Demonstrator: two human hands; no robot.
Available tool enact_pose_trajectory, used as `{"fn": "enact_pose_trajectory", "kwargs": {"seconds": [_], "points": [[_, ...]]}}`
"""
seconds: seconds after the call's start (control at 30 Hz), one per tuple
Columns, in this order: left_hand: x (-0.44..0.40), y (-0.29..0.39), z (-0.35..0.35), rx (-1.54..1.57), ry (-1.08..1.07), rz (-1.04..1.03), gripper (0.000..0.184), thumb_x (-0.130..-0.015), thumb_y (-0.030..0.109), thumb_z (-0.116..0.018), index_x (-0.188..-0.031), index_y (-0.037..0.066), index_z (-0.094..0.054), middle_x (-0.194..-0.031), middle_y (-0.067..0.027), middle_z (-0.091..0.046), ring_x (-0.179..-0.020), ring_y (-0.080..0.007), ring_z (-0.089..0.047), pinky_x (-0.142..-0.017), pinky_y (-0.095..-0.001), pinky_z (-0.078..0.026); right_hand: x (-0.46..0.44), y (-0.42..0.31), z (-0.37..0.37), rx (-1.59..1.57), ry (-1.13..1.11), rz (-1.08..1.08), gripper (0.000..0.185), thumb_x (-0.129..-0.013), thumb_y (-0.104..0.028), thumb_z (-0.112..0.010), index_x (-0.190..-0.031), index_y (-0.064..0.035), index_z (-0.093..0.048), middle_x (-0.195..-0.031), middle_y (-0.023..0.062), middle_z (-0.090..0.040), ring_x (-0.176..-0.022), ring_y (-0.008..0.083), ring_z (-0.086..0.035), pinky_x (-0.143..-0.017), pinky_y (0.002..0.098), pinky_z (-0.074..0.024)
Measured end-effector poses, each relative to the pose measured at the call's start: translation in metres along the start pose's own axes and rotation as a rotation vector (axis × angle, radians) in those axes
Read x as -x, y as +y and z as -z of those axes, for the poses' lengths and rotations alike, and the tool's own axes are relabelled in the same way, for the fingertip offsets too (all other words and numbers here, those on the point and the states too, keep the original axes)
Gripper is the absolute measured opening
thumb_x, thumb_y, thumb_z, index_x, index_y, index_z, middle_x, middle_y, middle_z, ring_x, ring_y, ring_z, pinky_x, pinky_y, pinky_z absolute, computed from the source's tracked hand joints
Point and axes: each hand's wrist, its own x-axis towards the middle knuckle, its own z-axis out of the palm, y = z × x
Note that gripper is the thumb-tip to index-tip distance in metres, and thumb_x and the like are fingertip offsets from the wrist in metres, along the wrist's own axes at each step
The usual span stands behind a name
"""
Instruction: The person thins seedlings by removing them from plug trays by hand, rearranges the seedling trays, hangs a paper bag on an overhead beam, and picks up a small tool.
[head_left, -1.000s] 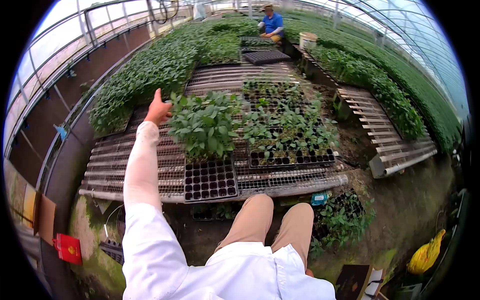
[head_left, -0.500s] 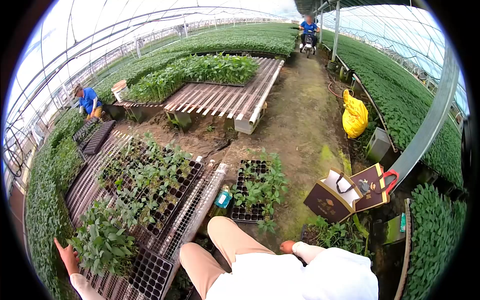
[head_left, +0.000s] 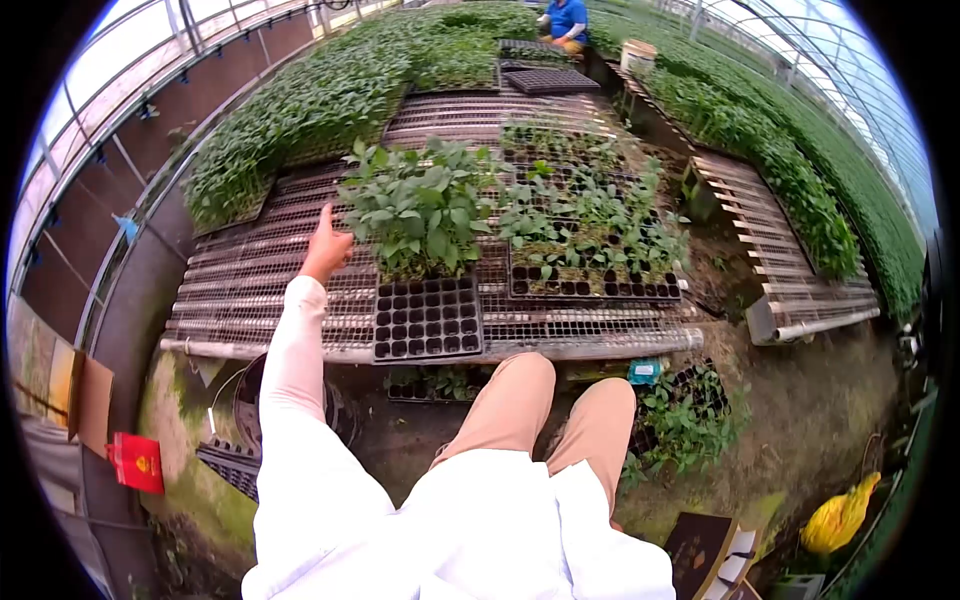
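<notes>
My left hand [head_left: 328, 250] reaches forward over the slatted bench, index finger stretched out and the other fingers curled, holding nothing. Just right of it stands a cluster of leafy seedlings [head_left: 425, 205] in the far part of a black cell tray [head_left: 428, 318]; the tray's near cells show no plants. Whether the hand touches any leaf I cannot tell. Beside that tray sits a larger group of sparser seedlings [head_left: 590, 225] in black trays. Only a sliver of my right hand [head_left: 615, 525] seems to show beside my right thigh; its fingers are hidden.
The slatted bench [head_left: 250, 290] has a pale front rail. Beyond it, a person in blue [head_left: 566, 20] is near stacked trays [head_left: 550, 80]. On the floor are a teal packet [head_left: 644, 372], a seedling tray [head_left: 690, 410], a brown paper bag [head_left: 700, 545], a yellow sack [head_left: 840, 515] and a red bag [head_left: 137, 462].
My view has swung left, bringing the bench to the middle. The left hand still points beside the leafy cluster. My right hand, visible earlier beside my leg, is now almost wholly hidden.
</notes>
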Motion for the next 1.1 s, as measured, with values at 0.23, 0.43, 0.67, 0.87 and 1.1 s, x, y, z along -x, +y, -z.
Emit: {"fn": "enact_pose_trajectory", "kwargs": {"seconds": [0.23, 0.43, 0.67, 0.87, 1.1], "points": [[0.050, -0.070, 0.013, -0.074, 0.054, 0.206, 0.086, -0.080, 0.008, -0.060, -0.154, 0.021, -0.018, -0.087, -0.0115, -0.066, -0.059, -0.0156, -0.062, -0.042, -0.0306, -0.046, -0.012, -0.023, 0.017, 0.109, -0.120, 0.063, 0.039, -0.086, -0.036, -0.055, -0.100, -0.0024, -0.071, -0.103, 0.0226, -0.067, -0.101, 0.0385, -0.063, -0.088, 0.0454, -0.0489], [0.052, -0.069, 0.016, -0.071, 0.025, 0.226, 0.087, -0.080, 0.006, -0.060, -0.154, 0.019, -0.016, -0.088, -0.0142, -0.065, -0.060, -0.0165, -0.062, -0.045, -0.0309, -0.047, -0.017, -0.038, 0.024, 0.163, -0.157, 0.091, 0.039, -0.086, -0.035, -0.055, -0.100, -0.0023, -0.071, -0.104, 0.0227, -0.067, -0.101, 0.0385, -0.063, -0.088, 0.0453, -0.0490], [0.010, -0.022, 0.019, -0.236, 0.094, 0.054, 0.081, -0.082, 0.012, -0.057, -0.154, 0.016, -0.019, -0.093, -0.0205, -0.068, -0.078, -0.0307, -0.066, -0.068, -0.0428, -0.052, -0.024, -0.037, 0.026, 0.217, -0.187, 0.101, 0.038, -0.086, -0.034, -0.054, -0.100, -0.0021, -0.070, -0.104, 0.0228, -0.067, -0.101, 0.0385, -0.063, -0.088, 0.0452, -0.0490], [0.052, 0.154, 0.013, -0.451, 0.143, -0.577, 0.077, -0.085, 0.012, -0.058, -0.153, 0.020, -0.022, -0.105, -0.0167, -0.068, -0.089, -0.0355, -0.065, -0.082, -0.0427, -0.049, -0.024, -0.030, 0.031, 0.215, -0.169, 0.101, 0.038, -0.087, -0.033, -0.053, -0.101, -0.0020, -0.070, -0.105, 0.0229, -0.067, -0.102, 0.0386, -0.063, -0.088, 0.0451, -0.0491], [0.210, 0.368, -0.011, -0.494, 0.300, -1.611, 0.061, -0.089, 0.010, -0.060, -0.146, 0.016, -0.038, -0.107, -0.0143, -0.067, -0.077, -0.0254, -0.064, -0.070, -0.0377, -0.052, 0.020, -0.063, 0.054, 0.137, -0.066, 0.094, 0.038, -0.087, -0.031, -0.052, -0.101, -0.0016, -0.070, -0.105, 0.0225, -0.067, -0.101, 0.0384, -0.063, -0.087, 0.0443, -0.0495]]}}
